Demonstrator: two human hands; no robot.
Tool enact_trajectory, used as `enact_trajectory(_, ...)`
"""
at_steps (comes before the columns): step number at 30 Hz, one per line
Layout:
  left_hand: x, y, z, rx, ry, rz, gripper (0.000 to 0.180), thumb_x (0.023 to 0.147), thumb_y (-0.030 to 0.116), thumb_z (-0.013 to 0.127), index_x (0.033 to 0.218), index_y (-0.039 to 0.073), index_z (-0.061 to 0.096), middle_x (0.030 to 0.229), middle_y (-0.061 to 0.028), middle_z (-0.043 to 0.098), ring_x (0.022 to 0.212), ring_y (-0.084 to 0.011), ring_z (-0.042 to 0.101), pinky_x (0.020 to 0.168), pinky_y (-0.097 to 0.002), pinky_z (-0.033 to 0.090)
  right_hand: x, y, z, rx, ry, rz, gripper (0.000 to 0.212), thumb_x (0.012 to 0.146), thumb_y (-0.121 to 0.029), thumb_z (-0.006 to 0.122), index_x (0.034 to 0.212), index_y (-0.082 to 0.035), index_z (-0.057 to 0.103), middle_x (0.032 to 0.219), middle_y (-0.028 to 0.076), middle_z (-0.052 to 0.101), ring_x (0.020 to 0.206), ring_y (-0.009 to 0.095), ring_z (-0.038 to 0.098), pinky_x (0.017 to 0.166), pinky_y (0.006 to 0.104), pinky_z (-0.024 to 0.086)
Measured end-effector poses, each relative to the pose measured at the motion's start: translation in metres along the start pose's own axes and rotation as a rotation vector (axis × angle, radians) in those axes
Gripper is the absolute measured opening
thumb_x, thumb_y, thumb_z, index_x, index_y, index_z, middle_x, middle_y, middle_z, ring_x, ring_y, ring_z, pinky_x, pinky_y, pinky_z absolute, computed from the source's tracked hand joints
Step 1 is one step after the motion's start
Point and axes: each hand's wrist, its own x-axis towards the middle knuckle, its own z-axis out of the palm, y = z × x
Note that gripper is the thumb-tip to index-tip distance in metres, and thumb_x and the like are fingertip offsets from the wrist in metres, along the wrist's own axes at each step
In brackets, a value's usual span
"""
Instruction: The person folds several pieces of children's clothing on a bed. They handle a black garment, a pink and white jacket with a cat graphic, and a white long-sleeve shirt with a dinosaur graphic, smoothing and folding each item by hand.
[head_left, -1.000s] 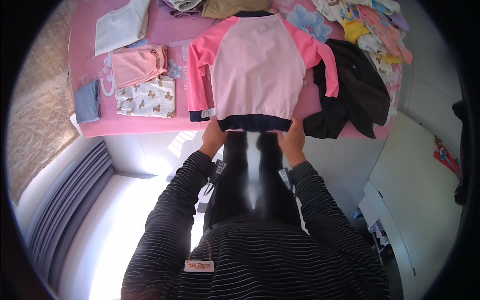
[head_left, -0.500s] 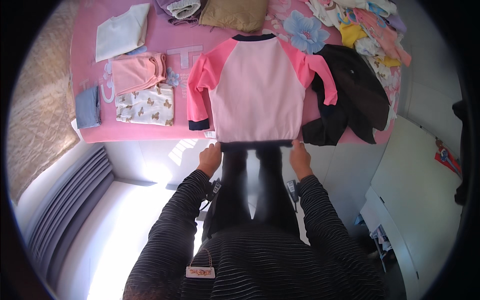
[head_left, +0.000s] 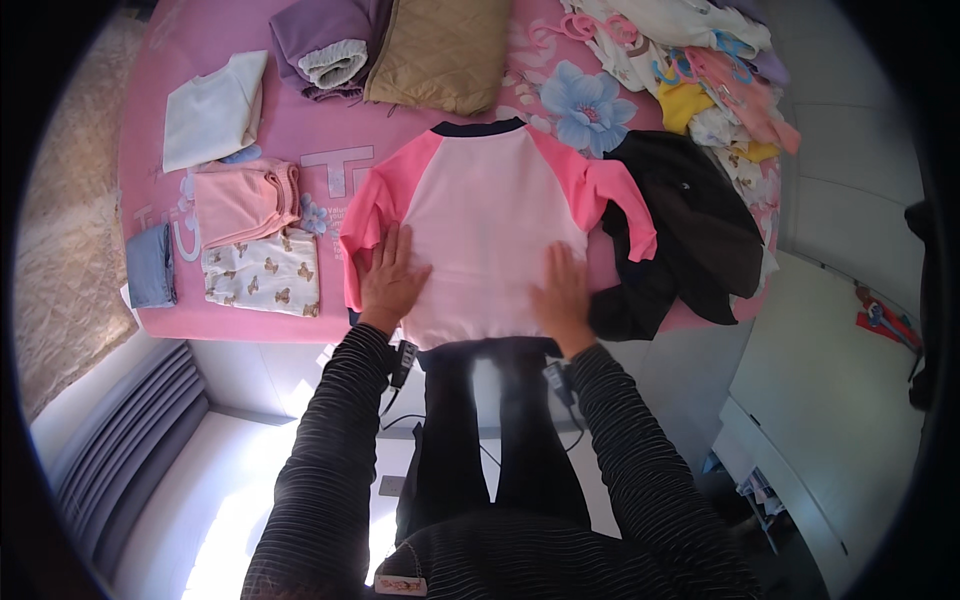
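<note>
A light pink sweatshirt (head_left: pixel 480 215) with bright pink sleeves and a dark collar lies spread out at the near edge of the bed, its dark hem hanging over that edge. My left hand (head_left: pixel 392 280) rests on its left side beside the sleeve, fingers spread. On its right side is my right hand (head_left: pixel 562 297), a little blurred, with its fingers stretched out. Neither hand grips the cloth. A black garment (head_left: pixel 690 220) lies right of the sweatshirt, close to its right sleeve.
Folded clothes lie at the left: a white top (head_left: pixel 215 115), pink ribbed garment (head_left: pixel 245 205), bear-print garment (head_left: pixel 262 270) and grey-blue piece (head_left: pixel 151 267). A purple garment (head_left: pixel 310 35) and brown quilted one (head_left: pixel 440 55) lie at the back. Small clothes with hangers (head_left: pixel 700 85) are heaped far right.
Both hands have let go of the hem and moved forward onto the sweatshirt's front, opening flat. The view has shifted, so the bed appears lower in the picture.
</note>
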Motion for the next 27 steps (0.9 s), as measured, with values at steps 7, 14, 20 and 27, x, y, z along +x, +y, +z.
enact_trajectory(7, -0.002, -0.003, -0.003, 0.165, 0.134, 0.148, 0.054, 0.08, 0.026, 0.053, 0.128, 0.006, 0.037, 0.135, -0.0109, 0.034, 0.126, -0.0281, 0.03, 0.099, -0.0553, 0.02, 0.003, 0.005, -0.009, 0.072, 0.22, -0.126, 0.06, 0.075, -0.021, 0.057, 0.127, 0.001, 0.035, 0.131, 0.018, 0.035, 0.125, 0.031, 0.03, 0.099, 0.0542, 0.022)
enact_trajectory(14, 0.094, 0.034, 0.013, 0.318, 0.188, 0.287, 0.049, 0.083, 0.027, 0.048, 0.128, 0.01, 0.039, 0.137, -0.0093, 0.032, 0.129, -0.0266, 0.025, 0.1, -0.056, 0.017, 0.12, -0.043, -0.012, 0.181, 0.294, -0.456, 0.057, 0.076, -0.025, 0.054, 0.126, -0.001, 0.038, 0.131, 0.014, 0.038, 0.125, 0.028, 0.031, 0.101, 0.0504, 0.02)
enact_trajectory(20, 0.107, -0.008, 0.006, 0.133, 0.144, 0.242, 0.058, 0.08, 0.041, 0.052, 0.133, 0.025, 0.034, 0.142, -0.0115, 0.02, 0.132, -0.0294, 0.014, 0.099, -0.0605, 0.014, 0.172, 0.031, -0.018, -0.052, 0.384, -0.297, 0.064, 0.076, -0.035, 0.056, 0.127, -0.002, 0.037, 0.134, 0.012, 0.035, 0.127, 0.025, 0.028, 0.102, 0.0521, 0.016)
enact_trajectory(27, 0.098, 0.019, 0.005, 0.316, 0.115, 0.209, 0.059, 0.078, 0.045, 0.053, 0.132, 0.028, 0.034, 0.142, -0.0115, 0.021, 0.132, -0.0305, 0.014, 0.094, -0.065, 0.018, 0.111, 0.005, -0.01, 0.109, 0.315, -0.459, 0.06, 0.074, -0.023, 0.057, 0.126, 0.0, 0.038, 0.13, 0.016, 0.038, 0.122, 0.029, 0.034, 0.1, 0.0451, 0.026)
